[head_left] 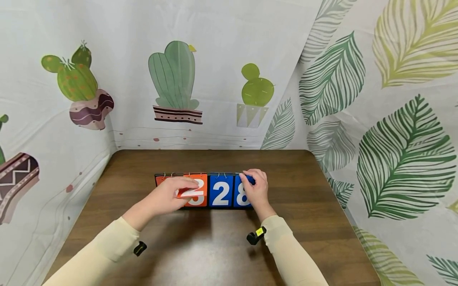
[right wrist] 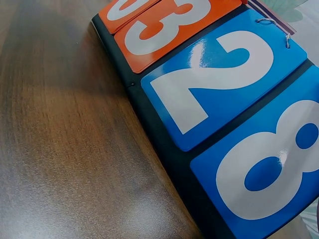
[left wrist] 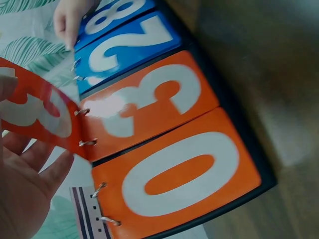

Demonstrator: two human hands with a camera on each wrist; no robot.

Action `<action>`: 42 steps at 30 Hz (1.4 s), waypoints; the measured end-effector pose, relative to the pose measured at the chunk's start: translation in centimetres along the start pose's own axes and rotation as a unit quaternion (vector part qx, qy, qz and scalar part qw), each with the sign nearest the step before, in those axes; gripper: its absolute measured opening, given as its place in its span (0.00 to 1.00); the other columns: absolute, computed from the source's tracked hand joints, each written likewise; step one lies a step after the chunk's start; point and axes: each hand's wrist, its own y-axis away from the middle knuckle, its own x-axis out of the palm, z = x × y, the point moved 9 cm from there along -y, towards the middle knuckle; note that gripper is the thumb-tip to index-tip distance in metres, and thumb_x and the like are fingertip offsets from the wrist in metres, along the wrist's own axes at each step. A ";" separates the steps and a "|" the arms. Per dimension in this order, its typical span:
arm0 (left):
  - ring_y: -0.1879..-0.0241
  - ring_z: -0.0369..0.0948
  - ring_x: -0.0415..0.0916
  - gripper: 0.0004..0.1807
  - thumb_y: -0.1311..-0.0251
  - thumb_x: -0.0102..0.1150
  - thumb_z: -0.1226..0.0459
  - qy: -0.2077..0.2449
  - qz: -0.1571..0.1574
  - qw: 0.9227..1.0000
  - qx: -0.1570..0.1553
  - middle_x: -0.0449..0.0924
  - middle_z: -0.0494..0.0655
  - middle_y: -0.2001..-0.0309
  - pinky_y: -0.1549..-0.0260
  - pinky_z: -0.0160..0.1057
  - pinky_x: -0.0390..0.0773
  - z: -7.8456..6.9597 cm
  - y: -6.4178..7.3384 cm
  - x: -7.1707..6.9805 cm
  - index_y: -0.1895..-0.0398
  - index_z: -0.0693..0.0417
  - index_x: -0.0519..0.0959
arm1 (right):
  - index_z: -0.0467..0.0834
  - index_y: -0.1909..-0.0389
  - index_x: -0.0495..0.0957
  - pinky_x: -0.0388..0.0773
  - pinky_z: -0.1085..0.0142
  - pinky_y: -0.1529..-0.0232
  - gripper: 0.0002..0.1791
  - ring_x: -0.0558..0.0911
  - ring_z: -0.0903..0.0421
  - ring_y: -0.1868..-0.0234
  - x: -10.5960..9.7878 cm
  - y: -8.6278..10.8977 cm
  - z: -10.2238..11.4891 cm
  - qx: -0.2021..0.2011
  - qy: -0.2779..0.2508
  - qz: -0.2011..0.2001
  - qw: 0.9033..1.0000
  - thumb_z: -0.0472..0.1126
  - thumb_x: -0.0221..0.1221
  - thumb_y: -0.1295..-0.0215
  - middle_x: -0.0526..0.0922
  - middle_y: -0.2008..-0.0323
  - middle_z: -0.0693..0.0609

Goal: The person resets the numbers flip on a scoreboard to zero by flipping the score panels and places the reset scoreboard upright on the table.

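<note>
A flip scoreboard [head_left: 220,207] with a black backing stands on the table. My left hand [head_left: 168,194] pinches an orange number card [left wrist: 37,102] and holds it lifted on its metal rings. Under that card, an orange 3 card [left wrist: 149,102] shows. Beside it hangs an orange 0 card [left wrist: 182,179], partly behind my hand in the head view. On the other half are a blue 2 card [right wrist: 214,82] and a blue 8 card [right wrist: 264,169]. My right hand [head_left: 257,190] grips the scoreboard's upper right corner, its thumb in front; part of the 8 is covered.
The brown wooden table [head_left: 293,238] extends around the scoreboard. Behind it hangs a white cloth [head_left: 218,79] printed with cacti. A leaf-patterned cloth [head_left: 336,151] hangs along the right side. Small black cameras are strapped at both wrists.
</note>
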 end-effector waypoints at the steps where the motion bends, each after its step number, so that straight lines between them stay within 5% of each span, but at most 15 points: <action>1: 0.42 0.46 0.82 0.22 0.43 0.72 0.63 -0.017 -0.001 1.000 0.004 0.85 0.43 0.41 0.46 0.50 0.84 -0.1 0.3 0.2 0.43 0.43 0.86 | 0.41 0.55 0.88 0.74 0.48 0.44 0.14 0.77 0.49 0.45 0.0 0.0 0.0 0.001 0.000 0.000 1.000 0.48 0.67 0.32 0.85 0.53 0.48; 9: 0.28 0.50 0.71 0.26 0.44 0.72 0.59 -0.052 -0.006 0.999 -0.011 0.78 0.42 0.32 0.35 0.62 0.74 0.7 2.2 2.4 0.39 0.42 0.83 | 0.46 0.55 0.88 0.75 0.49 0.43 0.13 0.77 0.50 0.44 0.1 0.0 -0.2 0.005 0.008 0.007 1.000 0.50 0.66 0.30 0.85 0.52 0.49; 22: 0.24 0.53 0.62 0.30 0.48 0.73 0.52 -0.160 -0.049 0.985 0.051 0.72 0.47 0.27 0.32 0.67 0.67 2.8 4.0 5.8 0.37 0.40 0.82 | 0.43 0.54 0.87 0.76 0.48 0.43 0.14 0.76 0.50 0.44 0.2 -0.1 -0.4 0.010 0.007 0.015 1.000 0.49 0.66 0.30 0.85 0.52 0.49; 33: 0.36 0.54 0.72 0.30 0.53 0.79 0.55 -0.245 -0.063 0.964 0.082 0.77 0.50 0.35 0.37 0.62 0.72 4.1 4.5 7.7 0.42 0.41 0.84 | 0.42 0.55 0.87 0.76 0.49 0.44 0.14 0.77 0.50 0.45 0.1 0.0 0.0 -0.001 0.004 0.008 1.000 0.48 0.66 0.31 0.85 0.52 0.49; 42: 0.44 0.50 0.75 0.33 0.50 0.77 0.57 -0.285 -0.063 0.955 0.051 0.81 0.47 0.46 0.41 0.54 0.73 5.0 3.4 8.5 0.37 0.42 0.80 | 0.46 0.55 0.88 0.76 0.49 0.44 0.12 0.77 0.50 0.45 0.1 0.0 -0.1 0.006 0.008 0.009 1.000 0.49 0.66 0.30 0.85 0.52 0.50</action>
